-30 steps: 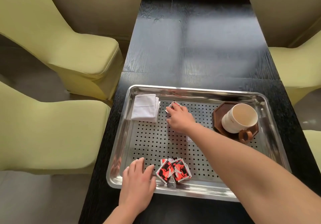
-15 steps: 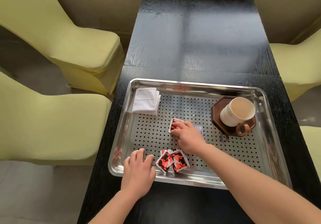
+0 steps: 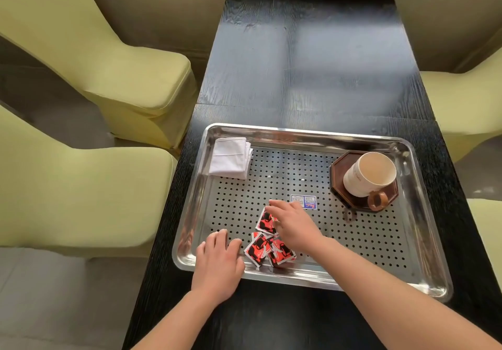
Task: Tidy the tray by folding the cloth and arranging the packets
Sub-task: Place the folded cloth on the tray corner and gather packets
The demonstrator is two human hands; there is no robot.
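Note:
A perforated steel tray (image 3: 423, 243) lies on the black table. A folded white cloth (image 3: 230, 157) rests in its far left corner. Several red-and-black packets (image 3: 267, 250) are bunched at the tray's near left edge. My right hand (image 3: 294, 226) holds one red packet (image 3: 265, 222) by its edge, just behind the bunch and touching it. My left hand (image 3: 218, 264) lies flat over the tray's near rim, fingers spread, beside the packets and holding nothing.
A cream mug (image 3: 368, 174) with a brown handle stands on a dark octagonal coaster (image 3: 341, 167) at the tray's right. A blue-and-white sticker (image 3: 305, 201) is on the tray floor. Yellow-green chairs (image 3: 81, 186) flank the table on both sides.
My right hand has carried a red packet from beside the cloth back toward me to the bunch of packets. My left hand stays in place.

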